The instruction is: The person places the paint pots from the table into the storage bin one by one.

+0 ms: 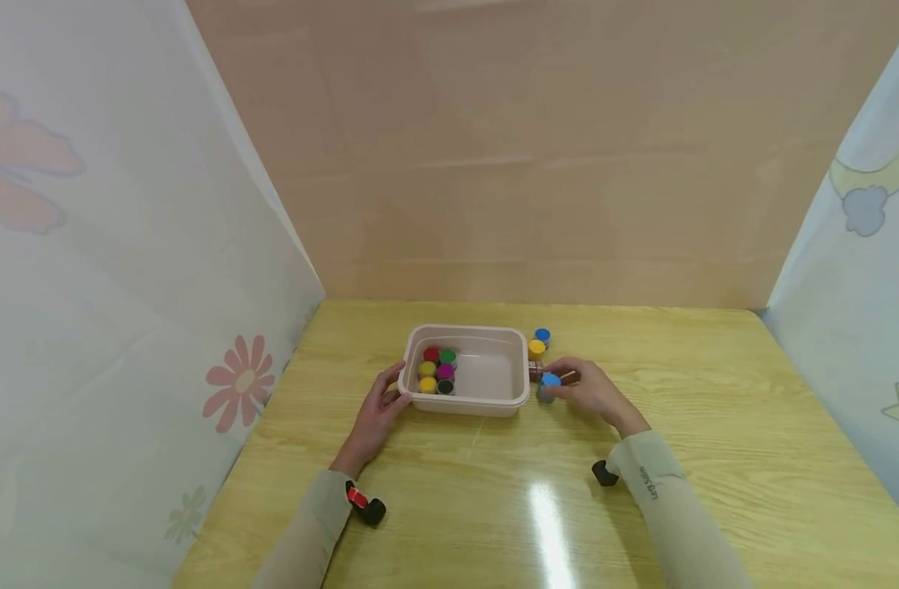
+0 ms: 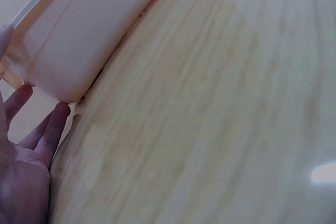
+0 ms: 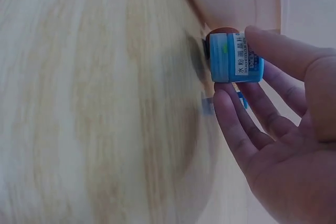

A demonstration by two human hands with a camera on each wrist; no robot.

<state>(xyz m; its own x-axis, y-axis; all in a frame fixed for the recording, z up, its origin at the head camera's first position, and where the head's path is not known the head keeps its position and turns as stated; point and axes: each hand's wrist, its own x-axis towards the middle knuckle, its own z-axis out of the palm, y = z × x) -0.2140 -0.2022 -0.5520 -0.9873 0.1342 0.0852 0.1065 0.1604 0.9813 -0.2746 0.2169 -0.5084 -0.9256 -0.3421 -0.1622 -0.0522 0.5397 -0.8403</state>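
My right hand (image 1: 595,391) pinches a light blue paint jar (image 3: 226,59) between thumb and fingers, close beside the right end of a pale pink plastic tub (image 1: 504,402). A brown paint jar (image 1: 535,371) is right by that end, partly behind the held jar. At the tub's left front corner rests my left hand (image 1: 375,415). Its fairly straight fingers (image 2: 58,121) touch the tub low on the side, with the thumb near the rim. Inside the tub's left half, several paint jars stand together, with red (image 1: 431,354), green (image 1: 447,357), yellow, purple and black tops.
Beyond my right hand, a yellow-topped jar (image 1: 537,350) and a darker blue-topped jar (image 1: 542,336) stand along the tub's right side. The wooden table (image 1: 449,499) meets a brown backdrop (image 1: 530,204) behind and patterned white sheets at both sides.
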